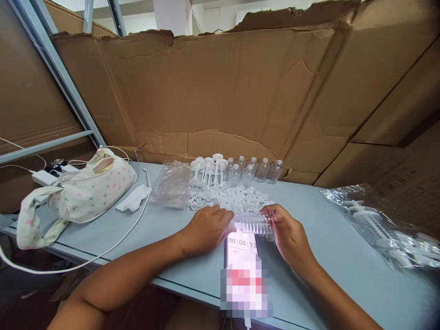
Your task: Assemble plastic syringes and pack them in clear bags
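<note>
A small clear ribbed plastic bottle [253, 223] lies sideways between my two hands, just above a phone [241, 245] whose screen shows a timer. My left hand [206, 229] is curled at the bottle's left end, fingers closed on it. My right hand [287, 231] grips the bottle's right end with bent fingers. Right behind the hands lies a heap of small white caps [233, 199]. Further back stand several white pump parts [208, 170] and a row of several clear bottles [252, 170].
A floral cloth bag [85, 190] lies at the left of the grey table [165, 233], with a white cable [113, 243], a tissue [133, 199] and a power strip [44, 176]. Clear plastic bags lie mid-table [172, 183] and at right [381, 224]. Cardboard walls [223, 91] close off the back.
</note>
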Action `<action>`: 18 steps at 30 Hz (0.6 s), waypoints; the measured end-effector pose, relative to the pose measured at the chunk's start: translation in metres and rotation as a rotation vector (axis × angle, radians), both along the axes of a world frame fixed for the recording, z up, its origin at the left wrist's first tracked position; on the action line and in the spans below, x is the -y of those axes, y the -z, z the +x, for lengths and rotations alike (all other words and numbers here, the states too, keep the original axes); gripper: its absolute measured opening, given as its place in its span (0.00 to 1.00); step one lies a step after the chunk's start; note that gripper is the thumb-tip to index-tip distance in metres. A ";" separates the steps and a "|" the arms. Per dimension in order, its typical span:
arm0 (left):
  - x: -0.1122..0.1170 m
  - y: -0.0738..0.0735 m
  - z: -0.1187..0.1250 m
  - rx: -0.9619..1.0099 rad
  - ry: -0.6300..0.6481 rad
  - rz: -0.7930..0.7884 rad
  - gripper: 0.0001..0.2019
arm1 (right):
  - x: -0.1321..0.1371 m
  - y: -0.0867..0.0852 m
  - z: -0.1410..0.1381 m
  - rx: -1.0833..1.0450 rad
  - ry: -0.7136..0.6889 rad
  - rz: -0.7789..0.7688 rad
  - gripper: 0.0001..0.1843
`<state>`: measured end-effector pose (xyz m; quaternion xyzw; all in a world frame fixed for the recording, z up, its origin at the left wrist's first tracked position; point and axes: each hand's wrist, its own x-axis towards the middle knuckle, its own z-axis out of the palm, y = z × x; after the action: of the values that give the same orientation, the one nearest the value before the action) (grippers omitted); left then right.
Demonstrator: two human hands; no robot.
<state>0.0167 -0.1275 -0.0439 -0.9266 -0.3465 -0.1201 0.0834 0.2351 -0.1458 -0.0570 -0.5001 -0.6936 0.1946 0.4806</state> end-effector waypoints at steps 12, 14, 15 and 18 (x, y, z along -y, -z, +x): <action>-0.002 -0.008 -0.005 0.058 -0.044 -0.129 0.09 | 0.003 -0.001 0.005 0.324 -0.118 0.488 0.18; 0.000 -0.006 -0.004 0.014 -0.011 -0.075 0.09 | 0.004 -0.002 0.006 0.362 -0.105 0.528 0.15; 0.002 -0.005 -0.002 -0.008 0.007 -0.043 0.09 | 0.006 -0.003 0.006 0.368 -0.093 0.542 0.13; 0.007 0.000 0.000 -0.040 0.009 0.043 0.08 | 0.012 -0.005 0.003 0.342 -0.049 0.526 0.13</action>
<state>0.0170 -0.1345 -0.0441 -0.9283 -0.3381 -0.1093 0.1095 0.2383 -0.1577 -0.0522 -0.3673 -0.8027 -0.0670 0.4650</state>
